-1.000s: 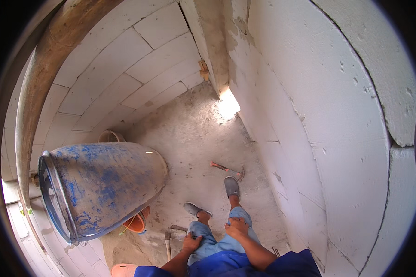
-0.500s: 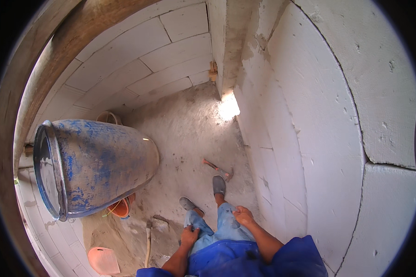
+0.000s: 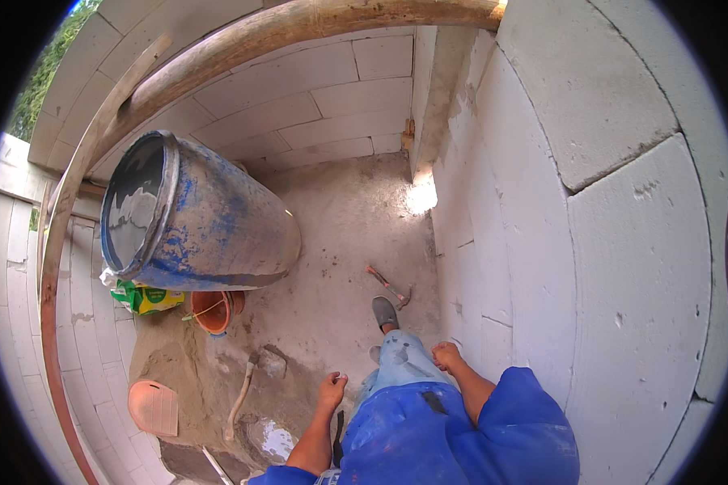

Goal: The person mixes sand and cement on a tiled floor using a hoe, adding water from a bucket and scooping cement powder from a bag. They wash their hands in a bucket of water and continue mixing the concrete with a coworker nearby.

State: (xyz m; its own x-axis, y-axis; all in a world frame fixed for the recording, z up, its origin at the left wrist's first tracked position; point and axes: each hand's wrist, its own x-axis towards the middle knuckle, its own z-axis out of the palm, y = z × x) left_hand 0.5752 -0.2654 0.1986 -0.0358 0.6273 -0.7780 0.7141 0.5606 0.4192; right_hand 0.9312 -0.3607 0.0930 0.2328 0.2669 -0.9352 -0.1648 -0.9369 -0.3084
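My left hand [image 3: 332, 390] hangs just left of my jeans [image 3: 406, 360], its fingers curled, with nothing visible in them. My right hand [image 3: 446, 356] is by my right thigh, near the white block wall [image 3: 623, 259], fingers also curled with nothing visible in them. A hammer with an orange handle [image 3: 384, 281] lies on the concrete floor ahead of my grey shoe [image 3: 384, 311]. A long-handled tool [image 3: 241, 388] lies to the left of my left hand, its head on muddy floor.
A large stained blue barrel [image 3: 218, 226] stands left, beside a green-and-yellow bag [image 3: 158, 299] and an orange bucket [image 3: 210, 315]. An orange plastic piece [image 3: 154, 404] lies on sand [image 3: 162, 360]. A wooden pole [image 3: 315, 16] and curved timber [image 3: 52, 283] border the view.
Both hands have come away from their place on my thighs to my sides. My view has shifted, showing more of the overhead pole, the bag and the sandy floor.
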